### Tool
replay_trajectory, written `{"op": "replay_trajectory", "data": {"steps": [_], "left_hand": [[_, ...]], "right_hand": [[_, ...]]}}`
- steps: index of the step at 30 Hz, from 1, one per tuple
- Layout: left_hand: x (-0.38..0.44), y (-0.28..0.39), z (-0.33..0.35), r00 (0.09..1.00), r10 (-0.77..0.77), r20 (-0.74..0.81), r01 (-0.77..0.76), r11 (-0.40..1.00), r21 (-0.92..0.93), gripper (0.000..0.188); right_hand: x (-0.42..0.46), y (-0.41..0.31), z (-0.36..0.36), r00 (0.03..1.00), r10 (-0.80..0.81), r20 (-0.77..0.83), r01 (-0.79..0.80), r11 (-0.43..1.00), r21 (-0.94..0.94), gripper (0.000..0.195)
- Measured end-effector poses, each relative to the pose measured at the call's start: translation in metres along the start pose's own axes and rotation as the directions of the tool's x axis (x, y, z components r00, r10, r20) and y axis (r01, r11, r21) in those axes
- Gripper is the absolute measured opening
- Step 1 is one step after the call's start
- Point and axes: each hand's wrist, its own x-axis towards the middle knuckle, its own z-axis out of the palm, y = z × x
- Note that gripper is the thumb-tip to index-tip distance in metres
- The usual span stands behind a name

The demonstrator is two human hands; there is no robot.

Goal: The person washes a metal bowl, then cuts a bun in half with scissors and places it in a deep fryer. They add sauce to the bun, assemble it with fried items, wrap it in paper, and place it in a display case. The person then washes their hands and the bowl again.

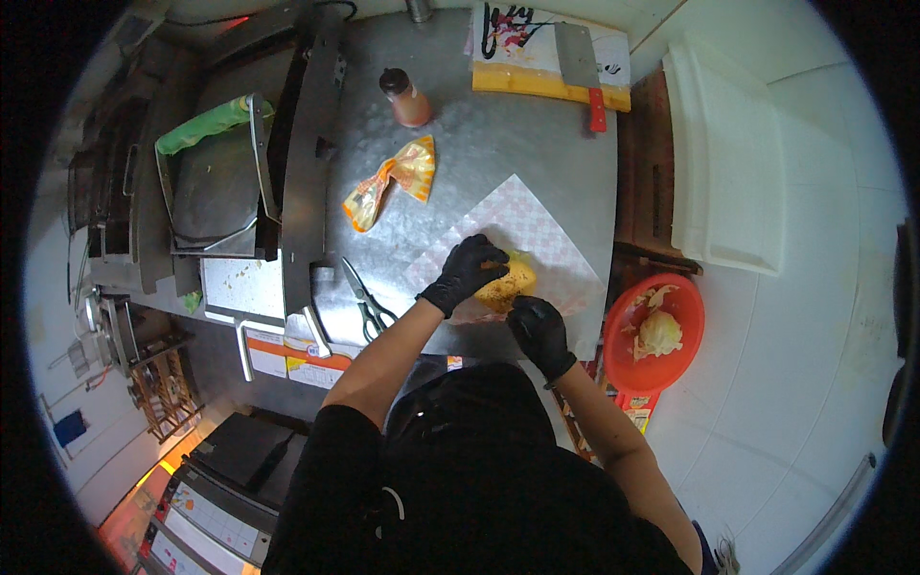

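A yellow-brown piece of food point(512, 282), bread-like with dark specks and a bit of green at its far edge, lies on a checked sheet of food paper point(546, 241). My left hand point(468, 272), in a black glove, has its fingertips on the food's upper left side. My right hand point(539, 332), gloved too, touches or nearly touches its near edge with bent fingers; whether it grips is unclear. Beyond the paper lie a twisted plastic packet point(392, 180) and a squeeze bottle point(408, 100) with a dark cap. Green-handled scissors point(366, 302) rest left of my forearm.
A cleaver point(577, 61) with a red handle lies on a cutting board point(528, 77) at the far right. The contact grill point(215, 187) stands left. Right of the steel table point(474, 158) are a red basin point(622, 366) with a cabbage point(660, 334) and a white tub point(726, 165).
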Motion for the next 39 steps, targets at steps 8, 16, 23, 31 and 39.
{"op": "replay_trajectory", "data": {"steps": [8,16,23,31,39], "left_hand": [[-0.019,0.005,-0.016,0.948,-0.251,-0.195,0.191,0.94,-0.282,0.009],[-0.323,0.051,-0.144,0.566,-0.823,0.044,0.357,0.293,0.887,0.027],[-0.231,0.066,-0.149,0.923,-0.384,-0.021,0.366,0.86,0.354,0.021],[-0.028,0.038,-0.023,0.995,0.094,-0.017,-0.095,0.992,-0.08,0.04],[-0.011,0.029,-0.013,0.991,-0.126,-0.052,0.122,0.989,-0.08,0.017]], "right_hand": [[0.001,0.008,0.006,0.999,0.044,-0.011,-0.044,0.998,0.047,0.019],[0.04,0.002,-0.007,0.994,0.11,-0.013,-0.107,0.985,0.139,0.015],[0.055,0.004,-0.005,0.98,0.194,-0.051,-0.181,0.964,0.193,0.014],[0.055,0.01,-0.001,0.978,0.167,-0.121,-0.137,0.965,0.223,0.012],[0.061,0.021,0.006,0.966,0.244,-0.089,-0.227,0.959,0.168,0.013]]}}
